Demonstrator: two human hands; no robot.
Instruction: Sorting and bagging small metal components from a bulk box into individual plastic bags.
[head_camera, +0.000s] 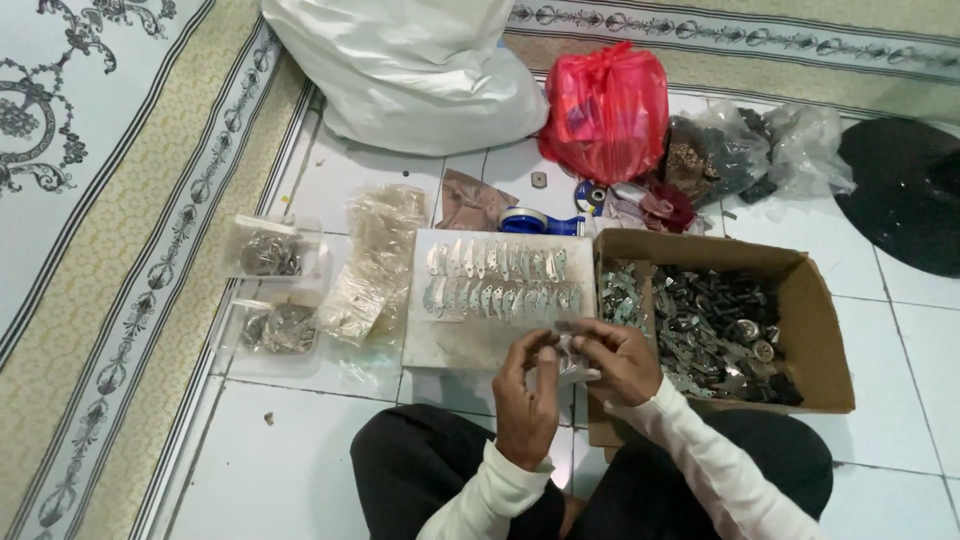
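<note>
Small clear packet (572, 352) pinched between both hands, low centre.
Left hand (527, 400) and right hand (622, 360) fingers closed on it; white tray (450, 345) at 12 o'clock, cardboard box (815, 320) at 3.

A single head-worn camera looks steeply down from close above (no second view) at the tiled floor (300, 470) before the seated person.
</note>
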